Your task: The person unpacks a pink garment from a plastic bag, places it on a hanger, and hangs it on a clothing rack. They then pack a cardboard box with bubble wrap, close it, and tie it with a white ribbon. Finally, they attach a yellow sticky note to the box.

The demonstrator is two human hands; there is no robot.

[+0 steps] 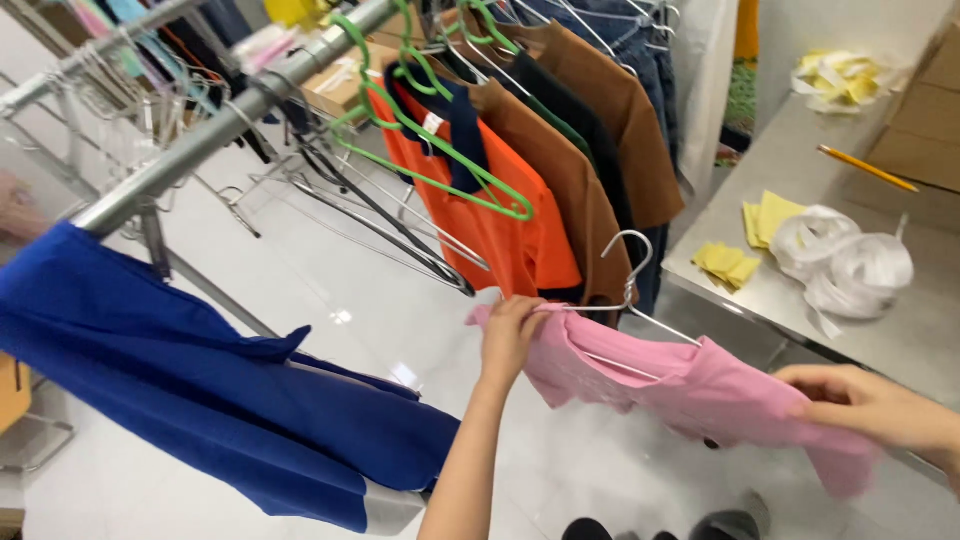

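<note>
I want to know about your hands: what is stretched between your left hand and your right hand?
In the head view, the pink shirt on a wire hanger stretches between the left hand and right hand.

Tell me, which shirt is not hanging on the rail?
The pink shirt. Both hands, left hand and right hand, hold it on a wire hanger; the others hang from the rail.
</note>
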